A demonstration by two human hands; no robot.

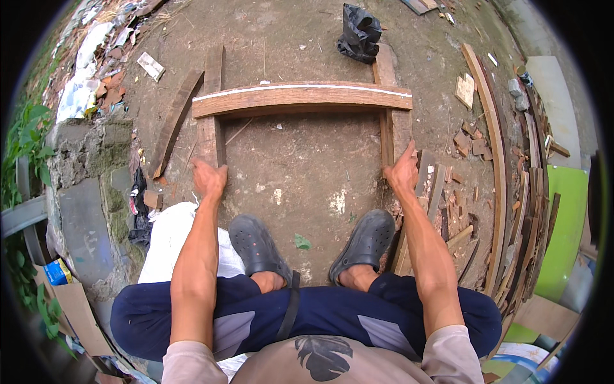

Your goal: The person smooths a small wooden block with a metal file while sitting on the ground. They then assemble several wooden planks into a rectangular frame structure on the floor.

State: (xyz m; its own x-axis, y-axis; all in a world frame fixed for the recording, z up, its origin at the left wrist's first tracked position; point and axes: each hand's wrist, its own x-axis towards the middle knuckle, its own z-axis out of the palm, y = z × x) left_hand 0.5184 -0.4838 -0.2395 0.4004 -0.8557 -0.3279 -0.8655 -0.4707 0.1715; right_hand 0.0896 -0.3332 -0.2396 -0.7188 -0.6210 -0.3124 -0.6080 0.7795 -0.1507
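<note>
The outdoor work area has packed brown earth ground [288, 182] strewn with pale scraps and wood chips. On it lies an H-shaped arrangement: a thick reddish-brown wooden crossbeam [304, 100] with a white line along its edge rests across a left brown timber [211, 137] and a right brown timber [399, 128]. The left hand [210, 179] grasps the left timber's near end, the right hand [403, 171] the right timber's; how far the fingers curl underneath is hidden.

A crumpled black plastic bag [359, 35] sits at the right timber's far end, and a dark curved wooden strip [177, 125] lies left of the frame. Further left stands a low, rough grey block wall [86, 211], with broken orange-brown rubble [114, 89] beyond it. Long brown planks [491, 137] line the right side, near a bright green flat panel [563, 224].
</note>
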